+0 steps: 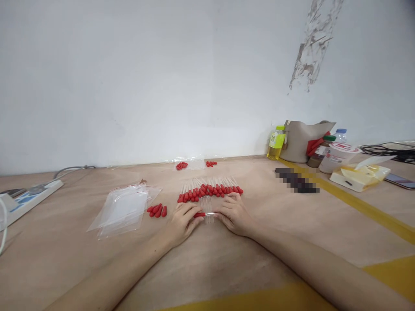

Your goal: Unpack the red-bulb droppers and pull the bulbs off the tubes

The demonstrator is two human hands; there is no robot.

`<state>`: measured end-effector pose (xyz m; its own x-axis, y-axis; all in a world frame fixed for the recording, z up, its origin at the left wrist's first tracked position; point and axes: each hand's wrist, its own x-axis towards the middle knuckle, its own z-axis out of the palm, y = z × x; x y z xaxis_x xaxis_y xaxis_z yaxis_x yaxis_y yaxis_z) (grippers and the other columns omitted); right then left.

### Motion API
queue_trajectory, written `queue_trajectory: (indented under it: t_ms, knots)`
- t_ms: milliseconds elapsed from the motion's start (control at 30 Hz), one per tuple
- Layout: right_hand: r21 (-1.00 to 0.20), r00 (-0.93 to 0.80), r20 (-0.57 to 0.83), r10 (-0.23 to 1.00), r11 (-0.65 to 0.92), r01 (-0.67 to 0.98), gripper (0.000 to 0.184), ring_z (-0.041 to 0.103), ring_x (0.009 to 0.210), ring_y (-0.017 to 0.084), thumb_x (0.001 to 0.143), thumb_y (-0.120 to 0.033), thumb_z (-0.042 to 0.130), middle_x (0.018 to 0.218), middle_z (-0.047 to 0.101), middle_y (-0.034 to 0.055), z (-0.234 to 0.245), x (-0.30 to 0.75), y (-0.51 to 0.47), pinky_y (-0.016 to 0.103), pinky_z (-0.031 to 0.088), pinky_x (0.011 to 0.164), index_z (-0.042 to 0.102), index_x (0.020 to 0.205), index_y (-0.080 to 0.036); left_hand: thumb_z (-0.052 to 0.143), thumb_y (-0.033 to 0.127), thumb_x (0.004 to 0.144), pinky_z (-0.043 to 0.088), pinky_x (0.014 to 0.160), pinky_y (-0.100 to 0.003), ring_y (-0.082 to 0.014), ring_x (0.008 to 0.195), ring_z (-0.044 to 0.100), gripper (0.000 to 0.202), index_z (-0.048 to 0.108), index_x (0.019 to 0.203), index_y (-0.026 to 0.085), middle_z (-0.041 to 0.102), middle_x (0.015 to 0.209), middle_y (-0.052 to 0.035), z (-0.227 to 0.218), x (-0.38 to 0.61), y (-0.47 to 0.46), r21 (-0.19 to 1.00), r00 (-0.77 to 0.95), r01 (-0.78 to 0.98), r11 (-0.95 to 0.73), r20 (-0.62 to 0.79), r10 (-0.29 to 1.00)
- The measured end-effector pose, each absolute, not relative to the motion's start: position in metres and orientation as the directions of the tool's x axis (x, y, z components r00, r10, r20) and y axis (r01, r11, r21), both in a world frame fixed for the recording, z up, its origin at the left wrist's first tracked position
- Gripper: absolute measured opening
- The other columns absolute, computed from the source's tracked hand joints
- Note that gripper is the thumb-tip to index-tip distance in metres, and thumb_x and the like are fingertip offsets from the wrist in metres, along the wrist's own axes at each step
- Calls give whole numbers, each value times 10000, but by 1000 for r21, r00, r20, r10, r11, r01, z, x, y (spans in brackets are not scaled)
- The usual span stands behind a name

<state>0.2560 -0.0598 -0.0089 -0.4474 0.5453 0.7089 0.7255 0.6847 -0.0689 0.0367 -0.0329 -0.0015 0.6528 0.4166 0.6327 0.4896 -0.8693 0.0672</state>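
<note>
One dropper [206, 214] lies crosswise: my left hand [185, 219], nearly closed, pinches its bulb [199, 214]; my right hand [235, 214], likewise, its tube [211, 213], seemingly to hold both in line.

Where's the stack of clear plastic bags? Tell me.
In the head view, the clear plastic bags lie on the table left of centre, between the power strip and the small pile of red bulbs beside the left hand.

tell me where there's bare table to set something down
Brown tabletop is bare between the right hand, pixelated dark object and yellow tape, and between the white power strip and flat clear plastic bags. Crowded: beyond the left hand and right, with clear red-bulbed droppers.
</note>
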Motion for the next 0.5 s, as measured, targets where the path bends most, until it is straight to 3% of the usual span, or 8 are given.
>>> queue_trajectory:
  t_ms: [200,500]
  knots:
    - [-26,-484,698,527,695,718,258,426,654,118,868,-281,439,578,563,-6,-7,256,-63,341,250,807,617,707,-186,470,318,865,318,748,-320,-147,752,515,176,606,846,207,641,789,-3,8,36,-37,-11,697,543,-840,564,443]
    - [-44,-498,696,517,723,689,254,414,654,125,860,-283,440,539,542,-10,-6,258,-68,353,237,810,631,713,-201,452,259,873,289,720,-315,-137,688,477,196,602,770,187,611,680,5,8,33,-39,-76,740,496,-865,558,375]
